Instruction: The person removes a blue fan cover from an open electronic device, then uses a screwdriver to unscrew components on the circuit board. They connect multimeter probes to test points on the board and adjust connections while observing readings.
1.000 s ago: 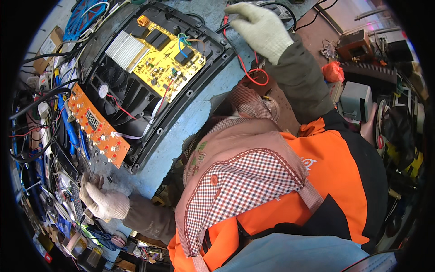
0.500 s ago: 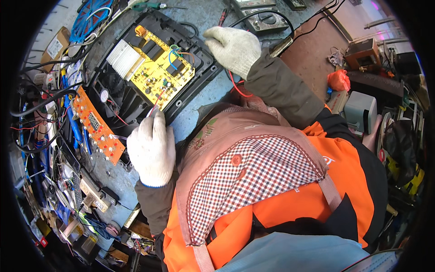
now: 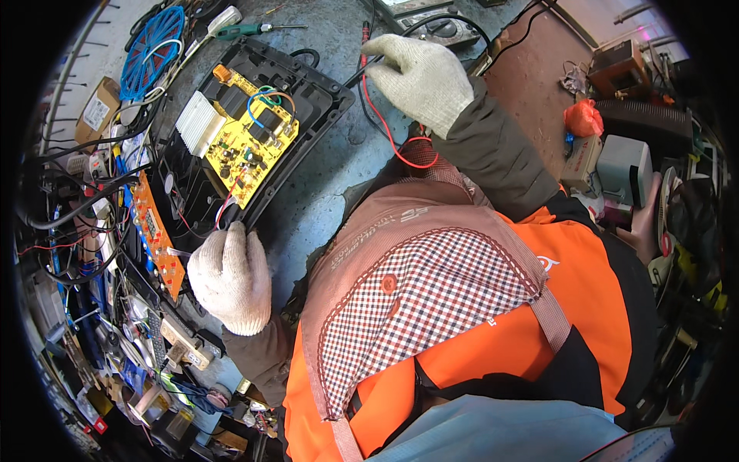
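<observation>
My gloved left hand (image 3: 229, 285) is at the lower corner of the black housing (image 3: 275, 179), fingers curled over with tips hidden; what they hold is unclear. The housing carries a yellow circuit board (image 3: 255, 168), a finned heatsink (image 3: 196, 123) and a mostly shadowed fan. An orange display board (image 3: 156, 235) hangs at its left, joined by a ribbon. My gloved right hand (image 3: 416, 81) is beyond the housing's right side, thumb and forefinger bent but apart, beside a red probe (image 3: 365, 35) and its lead.
Blue bench (image 3: 308, 239); a meter (image 3: 439, 29) and green screwdriver (image 3: 239, 31) at the back; a blue coiled mesh item (image 3: 150, 54). Tangled cables and tools (image 3: 100, 254) crowd the left. Right are a wooden box (image 3: 616, 69), red bag (image 3: 581, 117) and grey appliance (image 3: 623, 169).
My left hand has risen from the lower left to the housing's corner, then shifted slightly down-left. The housing has shifted left. My right hand dipped, then lifted slightly.
</observation>
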Action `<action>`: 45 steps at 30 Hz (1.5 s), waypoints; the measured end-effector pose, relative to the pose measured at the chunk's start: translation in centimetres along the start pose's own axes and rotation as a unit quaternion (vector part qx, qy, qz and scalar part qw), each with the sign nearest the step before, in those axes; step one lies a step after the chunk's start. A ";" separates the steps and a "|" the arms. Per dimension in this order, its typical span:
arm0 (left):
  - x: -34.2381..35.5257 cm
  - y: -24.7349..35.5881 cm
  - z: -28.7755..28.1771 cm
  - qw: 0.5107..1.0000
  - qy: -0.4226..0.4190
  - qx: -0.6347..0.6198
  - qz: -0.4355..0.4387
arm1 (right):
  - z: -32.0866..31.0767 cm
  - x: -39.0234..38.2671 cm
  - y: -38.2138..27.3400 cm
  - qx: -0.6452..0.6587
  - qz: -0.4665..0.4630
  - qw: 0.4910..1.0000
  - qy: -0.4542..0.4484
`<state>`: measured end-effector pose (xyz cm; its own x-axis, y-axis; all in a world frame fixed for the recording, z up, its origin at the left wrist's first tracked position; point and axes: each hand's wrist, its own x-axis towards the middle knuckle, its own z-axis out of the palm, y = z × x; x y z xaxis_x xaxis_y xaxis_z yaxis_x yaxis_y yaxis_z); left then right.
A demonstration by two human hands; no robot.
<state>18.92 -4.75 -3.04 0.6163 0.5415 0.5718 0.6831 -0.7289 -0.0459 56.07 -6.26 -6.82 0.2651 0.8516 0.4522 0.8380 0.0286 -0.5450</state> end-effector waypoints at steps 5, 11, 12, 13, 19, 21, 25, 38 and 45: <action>0.9 -0.3 0.8 0.999 0.018 -0.025 0.009 | -0.4 -0.2 -3.3 -0.153 0.061 0.956 -0.241; -1.0 0.4 2.8 0.998 -0.034 -0.058 -0.019 | -0.5 -3.6 -0.7 -0.072 0.015 0.989 -0.130; -1.3 0.5 3.1 0.996 -0.067 -0.055 -0.026 | -1.1 -4.1 0.2 -0.006 -0.010 0.997 -0.079; -1.5 0.7 3.2 0.995 -0.079 -0.058 -0.033 | -3.1 -4.2 0.1 0.061 0.050 0.989 -0.121; 0.2 2.3 1.8 0.990 -0.103 -0.090 -0.027 | -6.5 -6.7 1.0 0.367 0.149 0.911 -0.117; 1.1 3.4 1.1 0.985 -0.094 -0.141 -0.013 | -5.9 -7.3 0.1 0.322 0.085 0.940 -0.066; 5.6 5.9 2.0 0.960 -0.133 -0.246 0.035 | -5.0 -7.4 -3.2 0.325 -0.113 0.933 -0.107; 7.4 8.5 4.9 0.893 -0.168 -0.414 0.045 | 0.0 -5.7 0.7 0.035 -0.064 0.997 -0.008; 5.8 6.9 3.8 0.832 -0.154 -0.515 -0.133 | 1.2 -3.2 0.6 -0.134 -0.119 0.974 -0.135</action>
<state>28.72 -5.06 -3.18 0.6768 0.7072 0.2044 0.2105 -0.4519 0.8669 55.15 -8.36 -9.45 -0.0571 0.9452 0.3215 0.9647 0.1352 -0.2261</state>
